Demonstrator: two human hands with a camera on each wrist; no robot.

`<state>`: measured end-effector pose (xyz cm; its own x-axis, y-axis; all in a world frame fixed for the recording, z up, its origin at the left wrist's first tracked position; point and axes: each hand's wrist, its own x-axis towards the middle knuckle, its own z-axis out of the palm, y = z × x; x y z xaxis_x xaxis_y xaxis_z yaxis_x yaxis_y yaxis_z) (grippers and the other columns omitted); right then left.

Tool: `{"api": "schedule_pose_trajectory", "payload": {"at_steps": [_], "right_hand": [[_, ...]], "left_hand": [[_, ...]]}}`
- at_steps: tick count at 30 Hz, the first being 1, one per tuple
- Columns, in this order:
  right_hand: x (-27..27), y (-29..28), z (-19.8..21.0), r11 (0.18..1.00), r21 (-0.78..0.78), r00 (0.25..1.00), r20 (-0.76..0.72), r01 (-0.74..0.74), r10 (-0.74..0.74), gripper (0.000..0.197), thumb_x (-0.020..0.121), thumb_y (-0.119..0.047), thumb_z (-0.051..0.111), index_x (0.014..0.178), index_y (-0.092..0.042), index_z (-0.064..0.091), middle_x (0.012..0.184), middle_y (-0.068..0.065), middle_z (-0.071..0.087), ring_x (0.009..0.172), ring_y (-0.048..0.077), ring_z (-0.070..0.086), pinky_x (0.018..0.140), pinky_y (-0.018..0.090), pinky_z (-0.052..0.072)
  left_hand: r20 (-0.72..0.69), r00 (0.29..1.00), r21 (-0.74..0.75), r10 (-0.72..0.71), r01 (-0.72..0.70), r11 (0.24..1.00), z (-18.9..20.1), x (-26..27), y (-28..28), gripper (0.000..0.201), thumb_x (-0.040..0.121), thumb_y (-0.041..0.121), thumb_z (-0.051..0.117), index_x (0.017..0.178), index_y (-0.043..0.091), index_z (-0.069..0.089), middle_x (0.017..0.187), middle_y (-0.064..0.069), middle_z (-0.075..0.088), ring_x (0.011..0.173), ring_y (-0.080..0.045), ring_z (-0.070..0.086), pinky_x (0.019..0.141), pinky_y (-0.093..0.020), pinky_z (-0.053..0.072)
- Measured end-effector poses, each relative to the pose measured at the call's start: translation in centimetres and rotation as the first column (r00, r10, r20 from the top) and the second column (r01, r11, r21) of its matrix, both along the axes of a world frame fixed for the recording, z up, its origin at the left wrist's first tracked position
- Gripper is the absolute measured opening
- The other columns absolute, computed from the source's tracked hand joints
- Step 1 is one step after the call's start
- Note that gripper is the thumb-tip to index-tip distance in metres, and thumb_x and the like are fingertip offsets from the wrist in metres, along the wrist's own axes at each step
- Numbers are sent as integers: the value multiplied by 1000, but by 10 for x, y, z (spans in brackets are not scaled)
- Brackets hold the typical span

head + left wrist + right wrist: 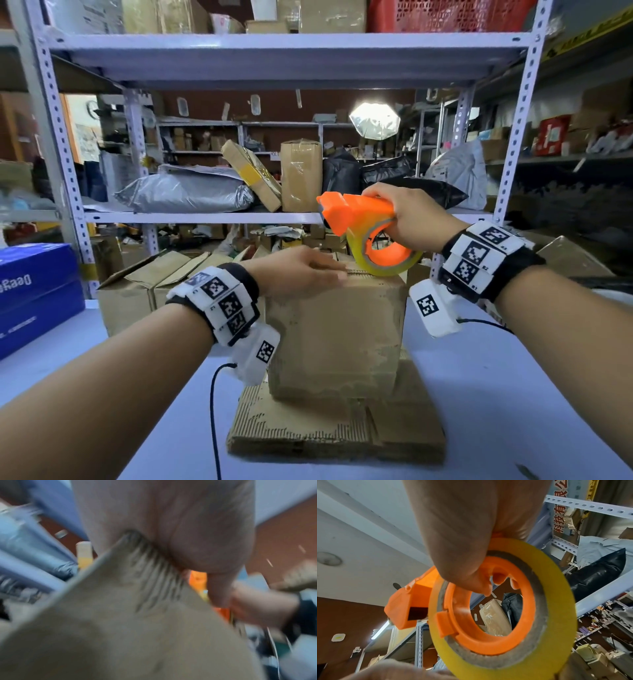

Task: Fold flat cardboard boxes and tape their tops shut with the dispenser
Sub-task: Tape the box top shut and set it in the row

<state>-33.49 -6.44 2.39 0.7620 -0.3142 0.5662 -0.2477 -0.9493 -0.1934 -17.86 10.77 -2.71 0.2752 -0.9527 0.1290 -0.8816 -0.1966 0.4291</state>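
Box (335,329) top lies under the flat left hand (298,270) while the right hand (411,219) grips the tape dispenser (363,222) above it

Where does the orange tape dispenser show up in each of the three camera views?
Head: tape dispenser right of centre, gripped by the right hand above the box.
Left wrist: orange sliver right of centre, behind the box edge.
Right wrist: fills the centre.
Shared landmark: the yellow tape roll.
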Motion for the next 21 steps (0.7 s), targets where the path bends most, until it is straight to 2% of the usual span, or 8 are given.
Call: {"api": "schedule_pose_trajectory", "payload": {"at_steps": [2,5,6,8,11,15,18,21], "right_hand": [[1,-1,0,1000,0,1000,1,1,-1,59,76,0,65,123,-36,56,105,-1,68,93,23,62,81,38,52],[3,-2,-2,1000,3,1000,8,-2,2,58,77,-2,67,122,-38,56,107,-2,68,95,23,62,83,41,53],[3,-2,-3,1000,5,1000,12,-3,3,58,78,-2,67,122,-37,56,108,-2,68,96,24,62,84,41,53],[3,-3,-3,1000,7,1000,11,-2,2,59,77,-1,67,123,-37,55,108,-1,67,97,25,62,85,42,53],[2,-2,-3,1000,0,1000,5,-1,1,59,77,-2,68,123,-36,55,110,0,67,98,26,61,86,44,53],[2,0,-4,1000,-4,1000,3,-5,5,60,77,-1,68,124,-36,55,112,0,66,100,26,61,87,46,53],[2,0,-4,1000,-2,1000,1,-10,10,58,78,-2,67,124,-35,55,111,0,66,99,25,61,86,46,53],[1,1,-5,1000,-3,1000,6,-17,17,57,78,-1,65,124,-34,56,110,0,66,99,25,60,86,45,53]], "left_hand": [[-159,987,-169,34,-61,984,5,2,1,28,98,47,59,120,36,72,110,25,66,102,2,62,83,-12,43],[-423,904,-398,70,-254,881,15,3,0,21,101,29,59,98,20,77,77,17,71,69,6,62,65,-14,45],[-538,841,-410,51,-315,856,19,2,0,26,103,29,56,95,14,76,79,11,74,70,1,66,68,-19,49],[-692,720,-339,42,-376,863,28,-1,4,41,104,44,47,101,13,74,93,0,78,82,-13,72,76,-29,56],[-767,641,-242,26,-327,914,34,-4,9,48,99,57,51,108,15,72,101,-3,78,74,-13,70,61,-25,57],[-858,513,-216,-18,-330,919,35,-6,11,33,96,46,62,103,15,71,105,-3,77,63,-7,63,52,-20,52],[-903,427,-188,-34,-324,927,33,-5,10,19,98,36,61,97,19,69,96,3,77,59,-4,59,50,-17,50],[-923,382,-172,-34,-334,927,32,-7,9,12,100,27,60,99,19,68,85,5,77,59,-3,54,48,-15,47]]}}
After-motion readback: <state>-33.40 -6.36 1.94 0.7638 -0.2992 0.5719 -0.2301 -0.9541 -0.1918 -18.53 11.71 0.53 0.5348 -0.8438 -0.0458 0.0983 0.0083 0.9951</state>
